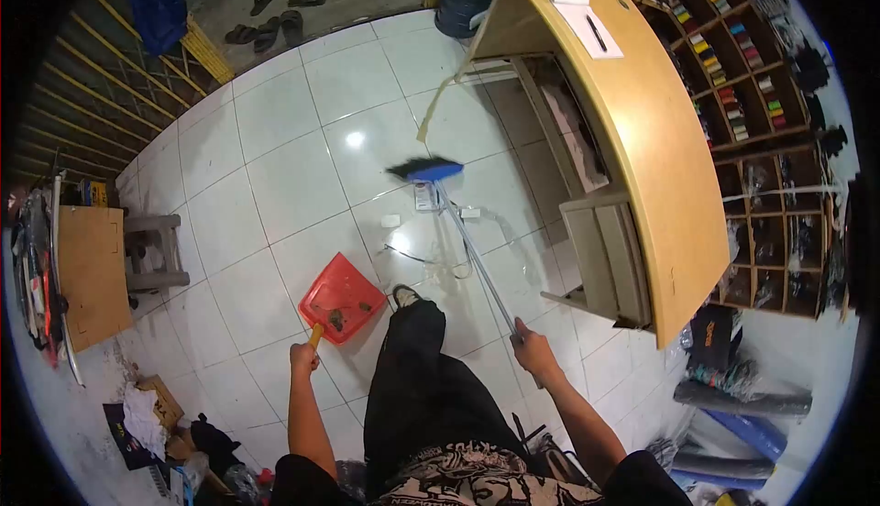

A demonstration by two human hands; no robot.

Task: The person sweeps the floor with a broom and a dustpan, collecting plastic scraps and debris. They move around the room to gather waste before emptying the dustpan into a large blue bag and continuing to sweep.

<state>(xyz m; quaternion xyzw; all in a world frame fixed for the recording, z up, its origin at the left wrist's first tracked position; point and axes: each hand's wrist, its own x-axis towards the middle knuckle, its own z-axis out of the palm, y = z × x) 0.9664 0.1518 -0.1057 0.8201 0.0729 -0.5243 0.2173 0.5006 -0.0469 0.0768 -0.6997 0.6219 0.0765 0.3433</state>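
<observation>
My left hand (303, 357) is closed around the yellow handle of a red dustpan (332, 277). Some dark, dusty debris (336, 318) lies in the pan, close to its handle end. My right hand (533, 356) grips the grey pole of a broom (477, 258), which slants away from me. The broom's blue head with dark bristles (434, 171) rests on the floor tiles near the desk. Beside the pole lie small pale pieces of litter (391, 221), a printed packet or paper (426, 197) and a thin cord (408, 256).
A wooden desk (632, 130) stands at the right, with a notepad and pen on top. Behind it are shelves (733, 75) of coloured spools. A water jug (463, 2), sandals (266, 31), a folding gate (119, 57) and a stool (156, 251) border the white tiled floor (275, 176).
</observation>
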